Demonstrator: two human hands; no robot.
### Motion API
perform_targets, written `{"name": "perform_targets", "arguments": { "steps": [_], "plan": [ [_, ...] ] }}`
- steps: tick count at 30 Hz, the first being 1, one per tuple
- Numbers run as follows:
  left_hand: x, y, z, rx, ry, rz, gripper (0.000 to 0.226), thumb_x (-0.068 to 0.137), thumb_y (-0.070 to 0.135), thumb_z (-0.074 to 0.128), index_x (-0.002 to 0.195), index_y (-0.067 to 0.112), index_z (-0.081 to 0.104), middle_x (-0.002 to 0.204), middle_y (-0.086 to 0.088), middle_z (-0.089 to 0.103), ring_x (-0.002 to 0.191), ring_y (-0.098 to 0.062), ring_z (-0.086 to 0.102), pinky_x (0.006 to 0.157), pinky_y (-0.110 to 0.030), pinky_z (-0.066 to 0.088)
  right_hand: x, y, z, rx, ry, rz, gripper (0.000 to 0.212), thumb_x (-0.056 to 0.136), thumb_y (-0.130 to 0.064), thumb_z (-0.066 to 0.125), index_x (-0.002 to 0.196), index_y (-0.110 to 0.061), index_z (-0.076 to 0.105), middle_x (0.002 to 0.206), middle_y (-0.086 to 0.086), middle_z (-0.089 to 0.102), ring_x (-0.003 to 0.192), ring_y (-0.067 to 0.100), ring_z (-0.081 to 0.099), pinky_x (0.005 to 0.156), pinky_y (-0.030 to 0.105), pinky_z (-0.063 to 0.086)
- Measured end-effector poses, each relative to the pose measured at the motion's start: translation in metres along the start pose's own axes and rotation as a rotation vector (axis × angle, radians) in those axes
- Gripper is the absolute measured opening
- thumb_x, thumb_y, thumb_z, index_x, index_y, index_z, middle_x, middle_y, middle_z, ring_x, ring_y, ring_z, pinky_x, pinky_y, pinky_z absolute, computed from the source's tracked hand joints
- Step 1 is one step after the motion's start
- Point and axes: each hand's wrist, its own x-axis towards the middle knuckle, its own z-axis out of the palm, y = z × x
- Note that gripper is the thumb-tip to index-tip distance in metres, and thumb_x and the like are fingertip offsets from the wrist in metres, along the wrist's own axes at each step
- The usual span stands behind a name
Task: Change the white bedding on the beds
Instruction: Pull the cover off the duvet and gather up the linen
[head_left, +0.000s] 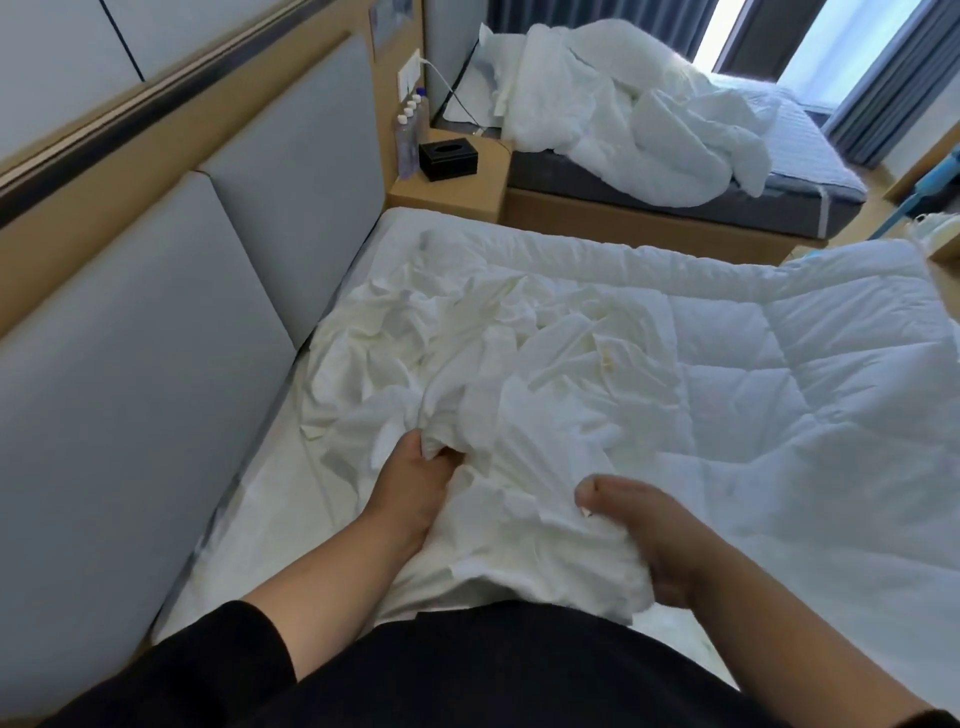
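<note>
Gripping bunched sheet (498, 395): left hand (415, 483), right hand (649, 525), both closed on cloth. Risk: hard pull drags quilt (779, 364) off bed.

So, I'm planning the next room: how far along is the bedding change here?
Early. Done: the far bed looks stripped, its white bedding heaped. In hand: both hands, left and right, grip a crumpled white sheet on the near bed, beside the quilted duvet. Left: making both beds.

White quilted duvet (779, 364), cream sheet (467, 353), grey headboard (156, 338), seemingly black tissue box (448, 154).
</note>
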Motion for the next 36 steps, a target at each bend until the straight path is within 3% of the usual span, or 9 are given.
{"name": "perform_targets", "arguments": {
  "steps": [3, 9, 14, 18, 21, 24, 28, 32, 36],
  "plan": [
    [-0.002, 0.000, 0.001, -0.014, -0.050, -0.002, 0.025, 0.091, 0.038, 0.067, 0.112, 0.024, 0.065, 0.109, 0.002, 0.073, 0.103, -0.016, 0.069, 0.091, -0.032, 0.054, 0.029, 0.031, 0.006, -0.416, 0.060, 0.170, 0.018, 0.093, -0.023, 0.059, 0.108, -0.027, 0.069, 0.106, 0.007, 0.071, 0.086, 0.020, 0.068, 0.080, 0.042, 0.059],
    [-0.016, 0.007, 0.007, 0.185, -0.329, 0.157, 0.029, 0.096, 0.026, 0.067, 0.125, 0.029, 0.063, 0.118, 0.006, 0.070, 0.113, -0.010, 0.065, 0.097, -0.031, 0.052, 0.058, -0.025, 0.047, -0.526, 0.060, -0.276, 0.027, 0.101, -0.019, 0.058, 0.128, -0.017, 0.061, 0.107, -0.007, 0.066, 0.096, 0.011, 0.065, 0.084, 0.025, 0.049],
    [-0.033, 0.011, -0.013, 0.044, -0.119, 0.167, 0.039, 0.084, 0.051, 0.067, 0.119, 0.035, 0.062, 0.113, 0.010, 0.071, 0.107, -0.010, 0.067, 0.094, -0.037, 0.054, 0.062, -0.030, 0.069, -0.478, -0.038, -0.365, 0.011, 0.085, -0.029, 0.076, 0.096, -0.029, 0.076, 0.094, -0.007, 0.076, 0.091, 0.010, 0.072, 0.082, 0.029, 0.057],
    [-0.042, 0.038, -0.029, 0.229, 0.220, 0.300, 0.042, 0.097, 0.048, 0.054, 0.073, 0.015, 0.044, 0.064, 0.010, 0.045, 0.061, -0.008, 0.045, 0.062, -0.031, 0.041, 0.069, -0.027, 0.086, -0.533, -0.038, -0.367, 0.018, 0.089, -0.034, 0.068, 0.074, -0.024, 0.068, 0.069, -0.015, 0.067, 0.067, 0.004, 0.062, 0.070, 0.027, 0.054],
    [-0.066, 0.075, -0.022, 0.301, 0.173, 0.490, 0.040, 0.104, 0.031, 0.049, 0.070, 0.010, 0.044, 0.060, 0.013, 0.039, 0.057, -0.003, 0.038, 0.057, -0.019, 0.034, 0.083, -0.039, 0.100, -0.627, 0.021, -0.348, 0.027, 0.095, -0.018, 0.059, 0.070, -0.025, 0.051, 0.065, -0.011, 0.050, 0.059, 0.002, 0.045, 0.071, 0.029, 0.054],
    [-0.098, 0.091, 0.001, 0.485, -0.056, 0.642, 0.034, 0.102, 0.030, 0.046, 0.069, 0.020, 0.050, 0.063, 0.012, 0.051, 0.060, -0.004, 0.048, 0.059, -0.016, 0.038, 0.090, -0.055, 0.108, -0.407, 0.034, -0.330, 0.011, 0.093, -0.017, 0.051, 0.094, -0.007, 0.057, 0.080, 0.005, 0.060, 0.072, 0.008, 0.066, 0.075, 0.029, 0.059],
    [-0.096, 0.051, 0.016, 0.238, -0.234, 0.303, 0.037, 0.100, 0.033, 0.052, 0.065, 0.022, 0.048, 0.063, 0.006, 0.043, 0.060, -0.008, 0.042, 0.059, -0.021, 0.039, 0.092, -0.060, 0.100, -0.371, 0.053, -0.338, 0.028, 0.103, -0.013, 0.043, 0.079, -0.015, 0.057, 0.078, 0.003, 0.060, 0.078, 0.019, 0.062, 0.082, 0.029, 0.054],
    [-0.065, 0.008, -0.011, -0.354, -0.002, -0.088, 0.031, 0.103, 0.016, 0.049, 0.074, 0.009, 0.055, 0.062, -0.007, 0.052, 0.056, -0.018, 0.056, 0.063, -0.030, 0.052, 0.101, -0.040, 0.089, -0.392, 0.057, -0.351, 0.016, 0.088, -0.007, 0.059, 0.073, -0.009, 0.062, 0.072, 0.000, 0.061, 0.073, 0.017, 0.057, 0.069, 0.035, 0.049],
    [-0.040, -0.016, -0.035, -0.110, 0.390, -0.111, 0.022, 0.091, 0.029, 0.069, 0.096, 0.010, 0.059, 0.081, -0.008, 0.062, 0.064, -0.020, 0.064, 0.059, -0.037, 0.059, 0.097, -0.037, 0.086, -0.229, 0.135, -0.325, 0.013, 0.087, -0.011, 0.060, 0.085, -0.015, 0.072, 0.081, 0.005, 0.070, 0.072, 0.019, 0.064, 0.067, 0.036, 0.053]
  ]
}}
